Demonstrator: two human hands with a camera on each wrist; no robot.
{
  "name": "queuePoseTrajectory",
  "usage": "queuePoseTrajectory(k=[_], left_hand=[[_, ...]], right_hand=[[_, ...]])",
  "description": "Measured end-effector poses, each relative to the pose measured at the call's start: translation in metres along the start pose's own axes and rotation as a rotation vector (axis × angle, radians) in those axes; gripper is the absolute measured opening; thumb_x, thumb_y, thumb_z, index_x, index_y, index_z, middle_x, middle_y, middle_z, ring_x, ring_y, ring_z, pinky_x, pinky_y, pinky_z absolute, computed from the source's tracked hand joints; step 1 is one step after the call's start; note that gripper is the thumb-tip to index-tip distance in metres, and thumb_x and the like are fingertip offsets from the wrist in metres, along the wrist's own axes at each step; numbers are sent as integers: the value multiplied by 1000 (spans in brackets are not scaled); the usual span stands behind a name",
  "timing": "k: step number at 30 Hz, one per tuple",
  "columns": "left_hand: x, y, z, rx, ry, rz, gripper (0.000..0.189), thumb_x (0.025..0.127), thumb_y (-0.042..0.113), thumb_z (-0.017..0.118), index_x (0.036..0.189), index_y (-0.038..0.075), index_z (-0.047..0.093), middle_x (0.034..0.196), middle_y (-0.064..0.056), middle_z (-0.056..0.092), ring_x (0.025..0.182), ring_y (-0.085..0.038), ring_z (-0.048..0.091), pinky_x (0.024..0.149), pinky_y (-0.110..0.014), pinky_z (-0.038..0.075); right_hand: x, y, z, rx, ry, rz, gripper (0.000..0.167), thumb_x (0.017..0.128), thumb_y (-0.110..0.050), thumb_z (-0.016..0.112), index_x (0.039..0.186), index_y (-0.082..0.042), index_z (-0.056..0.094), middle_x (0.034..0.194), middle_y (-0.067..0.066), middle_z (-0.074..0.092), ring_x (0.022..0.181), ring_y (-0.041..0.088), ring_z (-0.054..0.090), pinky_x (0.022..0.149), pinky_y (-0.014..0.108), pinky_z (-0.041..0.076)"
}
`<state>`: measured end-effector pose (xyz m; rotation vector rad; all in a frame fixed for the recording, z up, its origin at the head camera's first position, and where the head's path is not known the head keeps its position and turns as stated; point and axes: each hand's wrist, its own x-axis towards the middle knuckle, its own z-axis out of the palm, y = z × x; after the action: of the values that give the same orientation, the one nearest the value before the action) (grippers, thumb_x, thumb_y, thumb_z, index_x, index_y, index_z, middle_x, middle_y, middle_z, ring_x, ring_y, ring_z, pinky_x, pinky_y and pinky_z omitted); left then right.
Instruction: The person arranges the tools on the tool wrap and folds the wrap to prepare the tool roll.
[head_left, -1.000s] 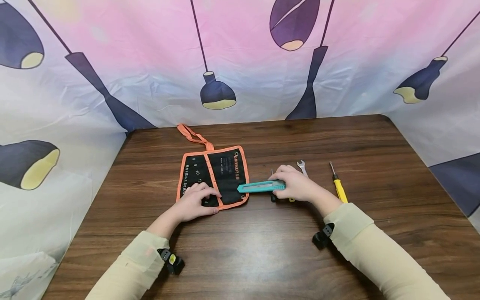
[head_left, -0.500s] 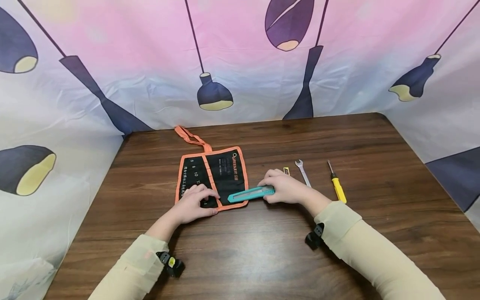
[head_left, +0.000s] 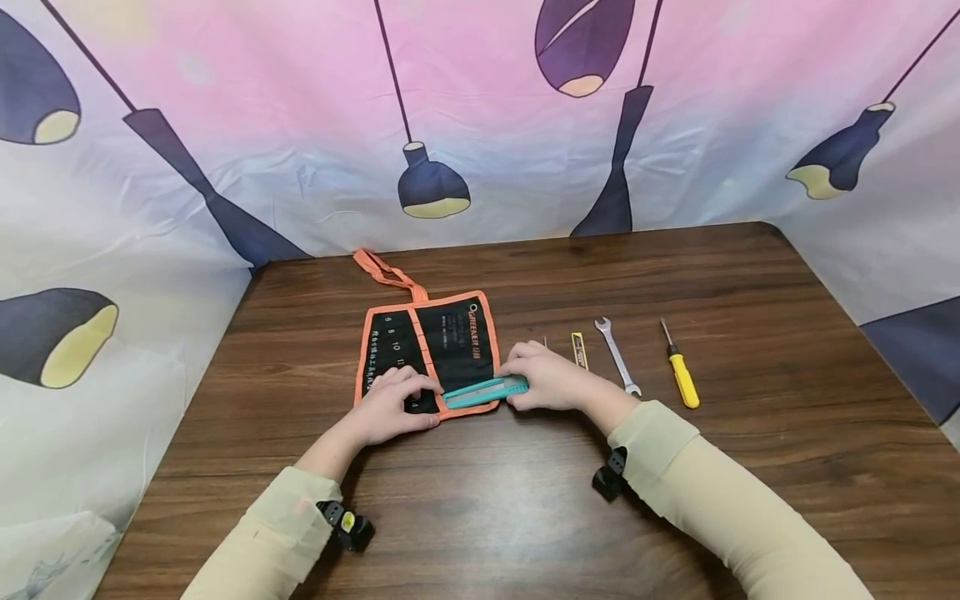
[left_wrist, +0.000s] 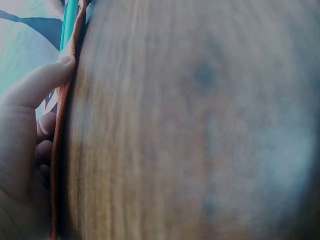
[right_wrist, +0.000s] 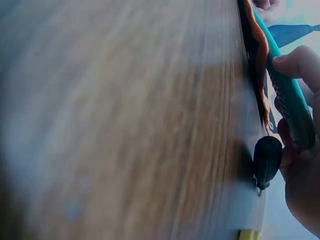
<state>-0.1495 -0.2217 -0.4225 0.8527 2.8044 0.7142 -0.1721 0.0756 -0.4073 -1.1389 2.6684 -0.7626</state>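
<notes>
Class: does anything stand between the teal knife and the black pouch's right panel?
Nothing visible: the teal knife, gripped by the right hand, is already over the right panel. The left hand rests on the pouch, close by the knife's tip.

A screened-off nook, whether in a home, office or studio cannot be told: creased cloth [head_left: 513,171] printed with hanging lamps [head_left: 433,185] closes the far, left and right sides of a dark wood-grain bench [head_left: 480,517].

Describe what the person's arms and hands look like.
The left sleeve and right sleeve are cream, each ending in a broad cuff. A black device sits by each cuff; the left one bears a yellow spot. The left hand and right hand are bare.
</notes>
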Motion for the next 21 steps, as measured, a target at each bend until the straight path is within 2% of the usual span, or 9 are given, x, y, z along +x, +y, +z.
queuePoseTrajectory(k=[14,18,21], left_hand=[[-1,-2,2,0,20,3,38,80,39,73,116,31,63,91,11,47,85,-11,41,73,-36,29],[-2,-2,2,-6,24,2,38,79,38,73,115,32,63,91,11,46,84,-11,41,73,-36,29],[-1,-2,2,-5,21,8,38,80,40,72,116,32,63,92,10,46,85,-11,40,73,-35,29]], right_hand=[[14,-10,10,-15,-38,4,37,82,-25,65,116,-12,66,106,1,53,92,18,43,77,31,39],[10,-7,10,-31,-41,8,41,83,-30,66,120,-12,64,109,2,53,95,18,44,81,33,39],[1,-1,6,-51,-3,8,41,81,-30,69,118,-12,65,107,2,54,95,19,44,88,39,38]])
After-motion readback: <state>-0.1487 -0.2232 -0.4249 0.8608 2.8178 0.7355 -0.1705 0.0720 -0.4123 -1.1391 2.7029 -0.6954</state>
